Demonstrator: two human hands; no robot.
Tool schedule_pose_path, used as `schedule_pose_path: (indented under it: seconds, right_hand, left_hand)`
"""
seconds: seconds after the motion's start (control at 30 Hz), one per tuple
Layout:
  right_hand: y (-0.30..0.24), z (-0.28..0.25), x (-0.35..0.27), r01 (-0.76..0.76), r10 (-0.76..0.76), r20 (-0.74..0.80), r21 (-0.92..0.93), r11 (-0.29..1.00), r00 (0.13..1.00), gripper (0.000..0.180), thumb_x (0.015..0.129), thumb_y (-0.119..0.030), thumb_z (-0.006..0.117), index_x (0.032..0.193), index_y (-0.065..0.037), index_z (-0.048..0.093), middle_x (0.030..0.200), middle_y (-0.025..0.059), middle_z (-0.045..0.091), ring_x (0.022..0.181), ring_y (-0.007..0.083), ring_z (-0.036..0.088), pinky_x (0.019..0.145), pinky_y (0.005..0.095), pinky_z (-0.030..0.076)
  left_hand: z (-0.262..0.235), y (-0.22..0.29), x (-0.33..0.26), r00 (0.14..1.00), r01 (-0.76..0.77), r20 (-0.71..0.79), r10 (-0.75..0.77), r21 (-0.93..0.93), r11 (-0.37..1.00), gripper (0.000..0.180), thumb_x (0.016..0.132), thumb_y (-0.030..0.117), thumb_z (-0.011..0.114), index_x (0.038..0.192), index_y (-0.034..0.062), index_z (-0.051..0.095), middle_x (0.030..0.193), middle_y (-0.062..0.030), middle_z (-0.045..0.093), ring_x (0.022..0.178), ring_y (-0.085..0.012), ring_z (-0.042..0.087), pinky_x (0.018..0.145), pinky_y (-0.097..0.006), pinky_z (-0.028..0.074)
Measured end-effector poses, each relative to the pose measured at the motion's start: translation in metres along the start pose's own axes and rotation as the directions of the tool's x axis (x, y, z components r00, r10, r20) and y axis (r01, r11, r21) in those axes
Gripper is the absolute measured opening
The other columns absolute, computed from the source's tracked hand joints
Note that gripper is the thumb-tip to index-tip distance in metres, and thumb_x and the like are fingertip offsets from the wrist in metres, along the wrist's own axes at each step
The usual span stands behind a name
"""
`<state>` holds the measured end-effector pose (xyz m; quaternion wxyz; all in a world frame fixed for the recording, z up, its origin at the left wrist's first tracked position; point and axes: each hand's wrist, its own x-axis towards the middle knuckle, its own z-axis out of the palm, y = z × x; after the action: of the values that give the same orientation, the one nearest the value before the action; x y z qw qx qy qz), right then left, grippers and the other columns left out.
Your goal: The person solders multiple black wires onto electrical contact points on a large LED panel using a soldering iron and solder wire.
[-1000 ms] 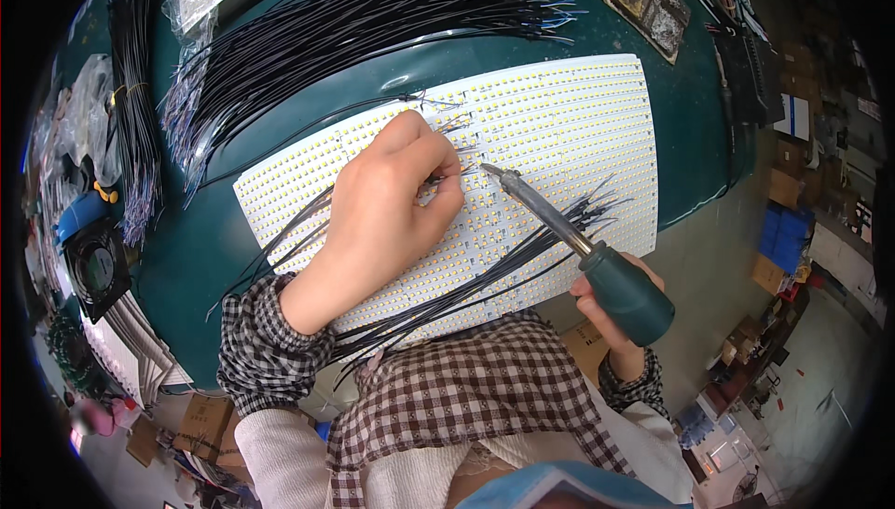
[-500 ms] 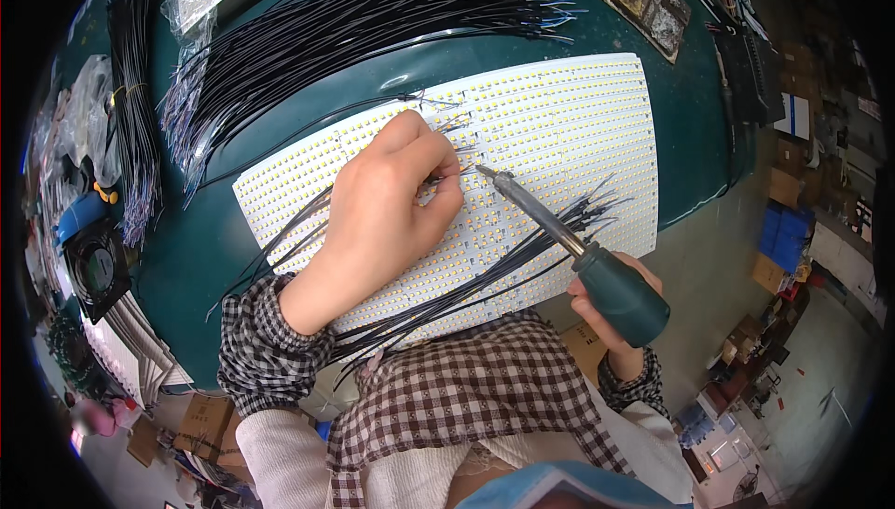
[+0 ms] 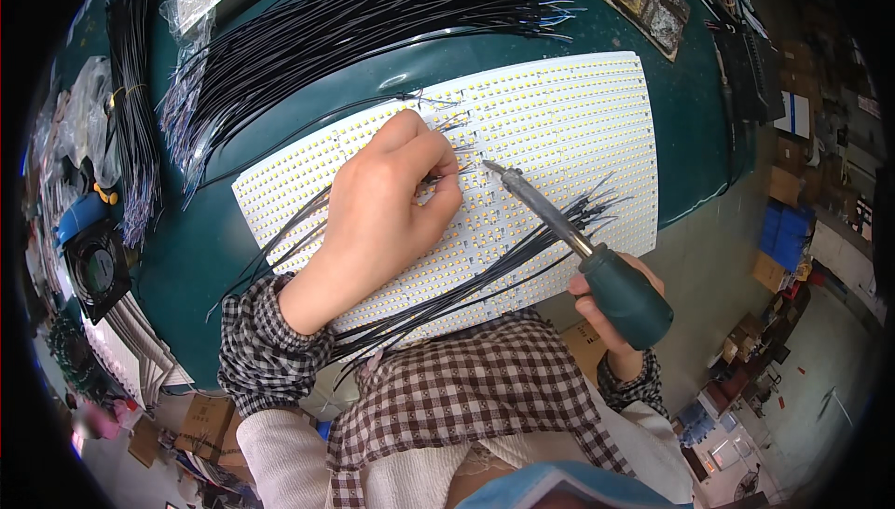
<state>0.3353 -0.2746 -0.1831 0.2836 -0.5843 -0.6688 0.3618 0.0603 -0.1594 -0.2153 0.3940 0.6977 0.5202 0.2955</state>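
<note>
From where I'm standing, the person's bare left hand (image 3: 387,197) is resting over a fan-shaped spread of flat white circuit boards dotted with rows of small yellow squares (image 3: 569,127), which is lying on the dark green smooth-topped counter (image 3: 186,295) right in front of the body, seemingly so both hands are reaching it easily. The left fingers are curling inward, thumb and forefinger seeming to be pinching a thin black-sheathed wire, though the pinch is partly hiding itself; the bared wire ends are poking out just right of them, probably so the fingers are staying clear of heat. Thin black wires (image 3: 298,235) are trailing out behind that wrist

The right hand (image 3: 611,318) is wrapping its fingers around the fat handle of a dark green and grey metal soldering iron (image 3: 578,242), which is slanting so its tip is pointing at the boards beside those wire ends; I'm not able to tell whether it is touching. Gripping it far back is likely sparing the skin from the hot shaft

A loose bunch of black wires with frayed pale ends (image 3: 522,257) is lying across the near part of the boards, presumably for easy picking, while a thick sheaf of long black cables (image 3: 373,10) is stretching along the counter beyond
</note>
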Motion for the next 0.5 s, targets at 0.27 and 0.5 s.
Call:
schedule_pose_path:
  seconds: [0.27,0.5]
  right_hand:
    - [0.001,0.001,-0.005,-0.099,0.102,-0.049,0.055,0.994,0.994,0.043,0.077,-0.022,0.09,0.106,0.003,0.071,0.095,0.0154,0.073,0.083,0.0275,0.072,0.074,0.0356,0.058]
    - [0.011,0.001,-0.011,-0.158,0.175,-0.051,0.243,0.957,0.983,0.036,0.078,-0.011,0.087,0.109,0.002,0.073,0.096,0.0122,0.074,0.081,0.021,0.073,0.074,0.0329,0.059]
  left_hand:
    - [-0.001,0.0,0.0,1.0,-0.009,-0.003,0.009,0.011,1.0,0.011,0.077,-0.001,0.072,0.082,0.0038,0.064,0.084,-0.0103,0.059,0.069,-0.0298,0.062,0.061,-0.04,0.05]
    - [0.0,-0.003,-0.007,1.0,-0.012,-0.001,0.012,-0.089,0.996,0.01,0.083,0.0,0.075,0.088,0.0033,0.067,0.087,-0.0045,0.059,0.069,-0.0152,0.06,0.058,-0.027,0.049]
